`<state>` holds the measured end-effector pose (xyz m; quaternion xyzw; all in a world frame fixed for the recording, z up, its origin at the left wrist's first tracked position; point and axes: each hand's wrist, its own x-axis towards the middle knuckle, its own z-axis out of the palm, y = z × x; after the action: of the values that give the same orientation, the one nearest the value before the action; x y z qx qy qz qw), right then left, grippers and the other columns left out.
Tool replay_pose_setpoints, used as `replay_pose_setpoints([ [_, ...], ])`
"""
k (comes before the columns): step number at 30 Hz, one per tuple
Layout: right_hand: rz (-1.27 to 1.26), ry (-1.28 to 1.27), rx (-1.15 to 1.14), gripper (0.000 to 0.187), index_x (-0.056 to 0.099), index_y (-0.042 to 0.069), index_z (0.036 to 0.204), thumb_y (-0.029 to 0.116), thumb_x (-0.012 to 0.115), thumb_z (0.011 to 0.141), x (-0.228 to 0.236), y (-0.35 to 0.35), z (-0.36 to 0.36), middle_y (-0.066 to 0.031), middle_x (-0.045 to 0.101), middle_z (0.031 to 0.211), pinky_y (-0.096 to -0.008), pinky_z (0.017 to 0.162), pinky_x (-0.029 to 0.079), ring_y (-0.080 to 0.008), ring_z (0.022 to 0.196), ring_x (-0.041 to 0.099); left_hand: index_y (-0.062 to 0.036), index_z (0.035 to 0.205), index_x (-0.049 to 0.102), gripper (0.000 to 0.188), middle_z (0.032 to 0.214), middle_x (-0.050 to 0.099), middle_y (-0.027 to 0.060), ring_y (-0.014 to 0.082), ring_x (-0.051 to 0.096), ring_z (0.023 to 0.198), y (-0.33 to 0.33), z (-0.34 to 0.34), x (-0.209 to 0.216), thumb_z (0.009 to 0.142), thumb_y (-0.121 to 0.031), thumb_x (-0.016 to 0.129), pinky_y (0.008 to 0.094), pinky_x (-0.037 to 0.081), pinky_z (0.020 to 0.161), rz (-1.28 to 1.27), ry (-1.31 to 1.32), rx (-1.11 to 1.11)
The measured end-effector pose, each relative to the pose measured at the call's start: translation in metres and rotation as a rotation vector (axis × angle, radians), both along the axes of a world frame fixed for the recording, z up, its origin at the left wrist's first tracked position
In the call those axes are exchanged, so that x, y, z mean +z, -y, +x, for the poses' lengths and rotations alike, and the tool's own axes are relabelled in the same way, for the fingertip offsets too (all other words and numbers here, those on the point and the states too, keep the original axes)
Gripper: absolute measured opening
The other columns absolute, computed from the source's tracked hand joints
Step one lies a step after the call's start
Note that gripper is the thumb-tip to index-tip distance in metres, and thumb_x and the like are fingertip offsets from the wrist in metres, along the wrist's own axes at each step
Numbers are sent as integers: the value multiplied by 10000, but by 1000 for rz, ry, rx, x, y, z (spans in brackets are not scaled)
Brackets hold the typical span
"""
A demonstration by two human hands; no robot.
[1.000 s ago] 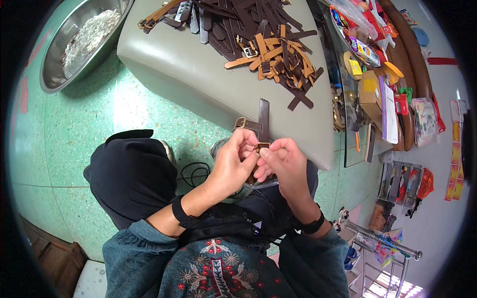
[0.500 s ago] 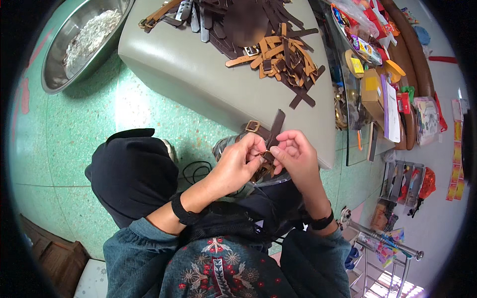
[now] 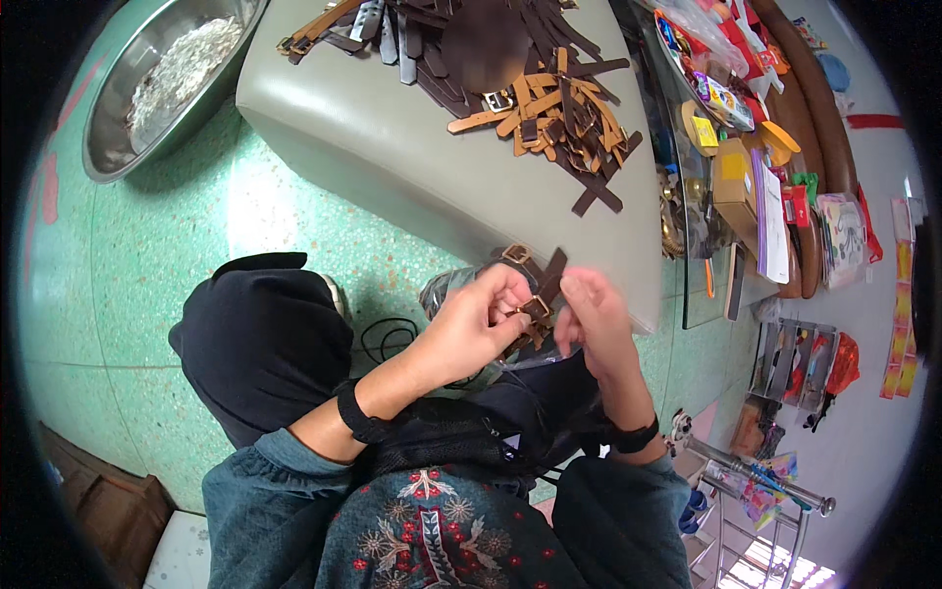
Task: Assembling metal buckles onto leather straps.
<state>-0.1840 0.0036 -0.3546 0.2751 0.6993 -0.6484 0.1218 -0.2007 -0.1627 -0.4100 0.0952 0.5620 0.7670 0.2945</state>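
My left hand (image 3: pixel 481 319) pinches a short dark brown leather strap (image 3: pixel 548 283) at its small brass buckle (image 3: pixel 535 306), held above my lap near the edge of the grey-green table (image 3: pixel 392 147). My right hand (image 3: pixel 594 319) sits just right of the strap, fingers curled and blurred, touching its lower end. A second brass buckle (image 3: pixel 516 254) shows just above my left fingers. Both wrists wear black bands.
A heap of brown, tan and grey leather straps (image 3: pixel 520 79) lies on the far part of the table. A metal bowl (image 3: pixel 162 83) stands on the green floor at upper left. Cluttered shelves with packets and boxes (image 3: pixel 756 167) run along the right. A black bag lies in my lap.
Both hands have lifted slightly toward the table edge. The strap has tilted and now sticks up to the right, and my right hand has shifted lower along it.
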Motion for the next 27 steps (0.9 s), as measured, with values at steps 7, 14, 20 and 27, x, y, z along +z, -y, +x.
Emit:
replay_pose_setpoints([
  [7, -325, -30, 29, 204, 500, 25, 992, 215, 484, 922, -3, -35, -3, -88, 612, 801, -230, 454, 471, -133, 546, 579, -1, 899, 514, 156, 668, 568, 35, 94, 543, 633, 5, 0, -4, 807, -59, 626, 268, 444, 569, -358, -386, -20],
  [14, -73, -226, 121, 195, 491, -1, 976, 186, 481, 924, 19, -50, 3, -131, 635, 868, -267, 553, 529, -159, 615, 622, -13, 980, 538, 250, 993, 576, 118, 229, 574, 892, 9, -17, -12, 769, -90, 649, 318, 472, 700, -432, -513, 321],
  [20, 565, -495, 958, 193, 587, 31, 985, 139, 573, 825, 4, -11, 19, -136, 623, 889, -348, 711, 487, -301, 812, 615, 34, 1005, 522, 355, 876, 604, 233, 405, 586, 837, 17, -5, -38, 707, -112, 648, 443, 475, 723, -1039, -324, -287],
  [27, 947, -43, 1456, 228, 602, 17, 982, 128, 564, 786, -83, -31, 1, -150, 633, 861, -392, 685, 503, -326, 817, 619, 33, 875, 610, 207, 796, 616, 238, 383, 606, 792, 11, -5, -55, 682, -37, 579, 411, 487, 716, -837, -383, -114],
])
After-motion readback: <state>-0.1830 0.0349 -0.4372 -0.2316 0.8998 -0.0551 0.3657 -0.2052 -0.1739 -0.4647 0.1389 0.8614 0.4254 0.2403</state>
